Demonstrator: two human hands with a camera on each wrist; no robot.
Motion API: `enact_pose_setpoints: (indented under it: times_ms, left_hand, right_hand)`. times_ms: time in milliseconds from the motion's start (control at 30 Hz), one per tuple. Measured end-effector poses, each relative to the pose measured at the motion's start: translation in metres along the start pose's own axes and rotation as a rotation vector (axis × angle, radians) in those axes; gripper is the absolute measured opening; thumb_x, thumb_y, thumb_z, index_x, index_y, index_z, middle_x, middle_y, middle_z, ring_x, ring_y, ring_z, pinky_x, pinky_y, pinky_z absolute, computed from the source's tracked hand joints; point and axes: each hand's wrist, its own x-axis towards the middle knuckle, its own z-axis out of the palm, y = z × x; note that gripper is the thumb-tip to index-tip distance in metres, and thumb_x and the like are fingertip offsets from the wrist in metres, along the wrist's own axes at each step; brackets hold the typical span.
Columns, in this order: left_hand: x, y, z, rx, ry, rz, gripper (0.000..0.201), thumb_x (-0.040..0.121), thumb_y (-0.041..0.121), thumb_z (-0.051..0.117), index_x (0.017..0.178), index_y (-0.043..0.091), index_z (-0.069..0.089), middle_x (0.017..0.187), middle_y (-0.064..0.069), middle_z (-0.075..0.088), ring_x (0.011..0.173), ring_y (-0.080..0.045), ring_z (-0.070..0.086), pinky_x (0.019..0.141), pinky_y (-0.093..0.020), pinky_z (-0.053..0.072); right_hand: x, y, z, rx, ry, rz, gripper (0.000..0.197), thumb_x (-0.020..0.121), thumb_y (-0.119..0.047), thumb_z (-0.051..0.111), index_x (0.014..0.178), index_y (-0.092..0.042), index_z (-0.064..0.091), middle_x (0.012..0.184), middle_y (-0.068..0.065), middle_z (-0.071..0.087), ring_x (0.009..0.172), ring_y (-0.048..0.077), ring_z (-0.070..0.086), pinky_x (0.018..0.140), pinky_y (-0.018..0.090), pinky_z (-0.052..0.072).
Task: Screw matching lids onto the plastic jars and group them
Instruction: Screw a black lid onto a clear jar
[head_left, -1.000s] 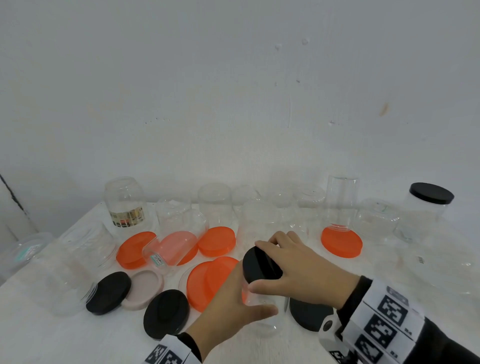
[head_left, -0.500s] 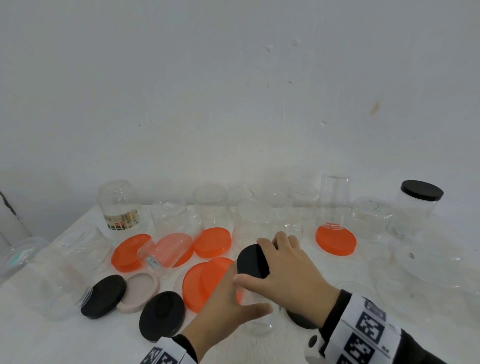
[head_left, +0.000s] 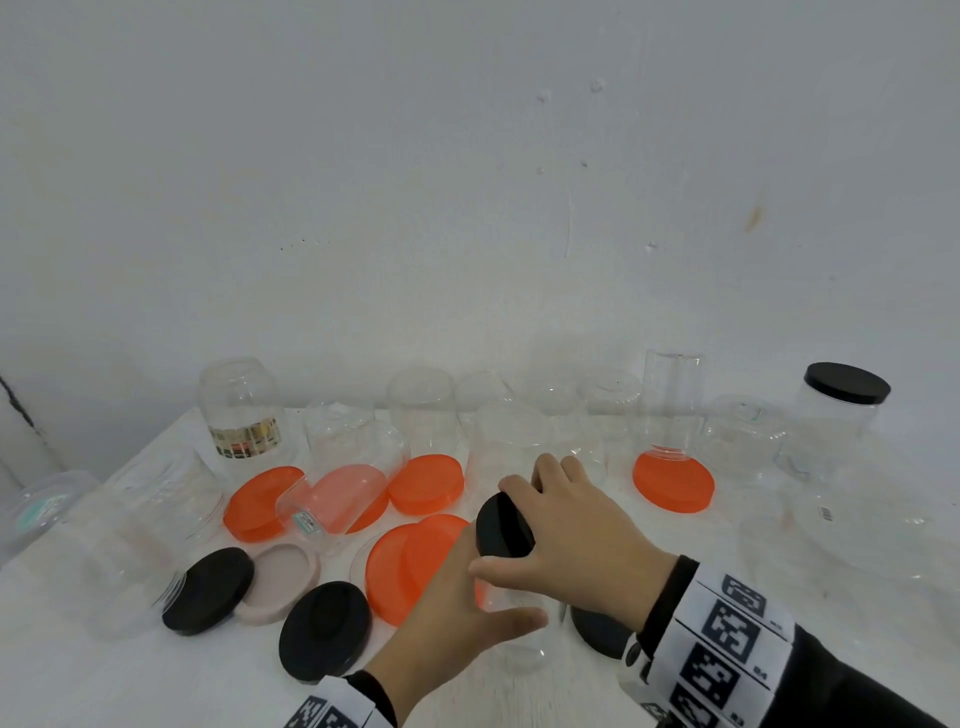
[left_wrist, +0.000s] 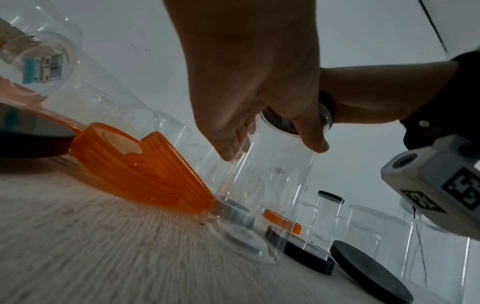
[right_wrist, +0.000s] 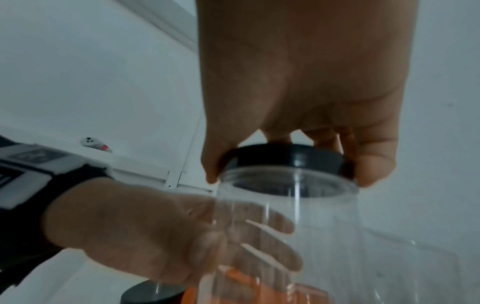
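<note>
A clear plastic jar (head_left: 519, 634) stands near the table's front, tilted a little to the left. My left hand (head_left: 467, 613) wraps around its body, thumb in front. A black lid (head_left: 503, 525) sits on its mouth, and my right hand (head_left: 571, 530) grips that lid from above with fingers and thumb around its rim. In the right wrist view the black lid (right_wrist: 285, 160) sits on the jar (right_wrist: 311, 236) neck between my fingertips. In the left wrist view the jar (left_wrist: 265, 185) base rests on the table.
Loose black lids (head_left: 324, 629) (head_left: 208, 590), a beige lid (head_left: 280, 577) and several orange lids (head_left: 410, 561) lie left of the jar. Many open clear jars (head_left: 670, 405) stand along the wall. A jar with a black lid (head_left: 836, 415) stands at far right.
My right hand has shifted slightly around the black lid on the jar. The left hand keeps its hold on the jar body.
</note>
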Motion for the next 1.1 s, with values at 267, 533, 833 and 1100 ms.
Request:
enact_pose_setpoints:
  times_ms: [267,533,833,1100]
  left_hand:
    - [0.0,0.0,0.0,-0.035,-0.001,-0.044,0.091,0.064,0.046,0.085,0.135,0.053,0.029,0.134,0.029,0.047,0.128,0.004,0.043,0.111,-0.036,0.037]
    - [0.0,-0.001,-0.001,-0.008,-0.009,-0.057,0.098,0.065,0.05,0.083,0.142,0.051,0.023,0.137,0.033,0.043,0.131,0.007,0.038,0.114,-0.038,0.034]
    - [0.0,0.0,0.0,-0.028,-0.009,-0.053,0.092,0.064,0.049,0.084,0.138,0.048,0.03,0.135,0.026,0.048,0.129,0.001,0.043,0.111,-0.038,0.037]
    - [-0.001,0.001,-0.001,-0.007,-0.027,-0.034,0.092,0.068,0.047,0.083,0.14,0.051,0.026,0.135,0.033,0.045,0.127,0.01,0.041,0.111,-0.032,0.037]
  right_hand:
    - [0.007,0.02,-0.027,0.292,-0.308,-0.159,0.066,0.081,-0.045,0.066,0.14,-0.043,0.037,0.128,-0.015,0.034,0.114,0.006,0.026,0.094,0.025,0.039]
    - [0.006,0.013,-0.015,0.115,-0.159,-0.048,0.077,0.075,-0.074,0.055,0.14,-0.036,0.037,0.112,-0.005,0.035,0.106,0.014,0.031,0.092,0.032,0.042]
    - [0.011,0.021,-0.022,0.253,-0.297,-0.177,0.067,0.08,-0.053,0.065,0.141,-0.047,0.035,0.123,-0.012,0.036,0.112,0.008,0.026,0.097,0.029,0.038]
    - [0.01,0.018,-0.004,0.196,-0.121,-0.156,0.071,0.079,-0.071,0.055,0.14,-0.039,0.038,0.119,-0.011,0.037,0.108,0.009,0.028,0.094,0.026,0.035]
